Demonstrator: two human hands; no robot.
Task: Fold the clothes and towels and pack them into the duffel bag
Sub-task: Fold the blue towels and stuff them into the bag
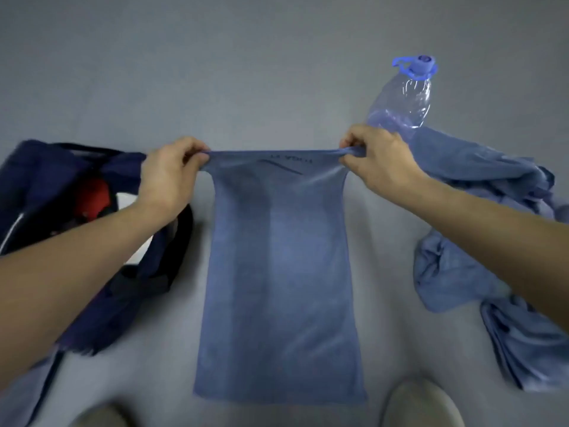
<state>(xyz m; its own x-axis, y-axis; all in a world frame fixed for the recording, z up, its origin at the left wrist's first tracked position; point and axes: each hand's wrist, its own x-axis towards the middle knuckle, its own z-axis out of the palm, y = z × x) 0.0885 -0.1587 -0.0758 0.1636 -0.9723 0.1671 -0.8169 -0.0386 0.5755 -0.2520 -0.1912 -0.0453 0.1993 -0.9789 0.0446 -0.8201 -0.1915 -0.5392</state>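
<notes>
One blue shirt (pixel 278 272) mid-floor, top corners pinched and pulled taut by left hand (pixel 167 177) and right hand (pixel 377 160). One open navy duffel (pixel 40 180) at left edge, one red item (pixel 92 195) inside. One blue clothes heap (pixel 462 272) right. One clear bottle (pixel 403 100) just beyond heap. Two shoes (pixel 421 405) at near edge.

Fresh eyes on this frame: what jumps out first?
First, the blue cloth in the centre, stretched by its top corners between the left hand and the right hand. To the left sits the open navy duffel bag with something red inside. To the right are a crumpled blue pile and, behind it, a clear bottle with a blue cap.
</notes>
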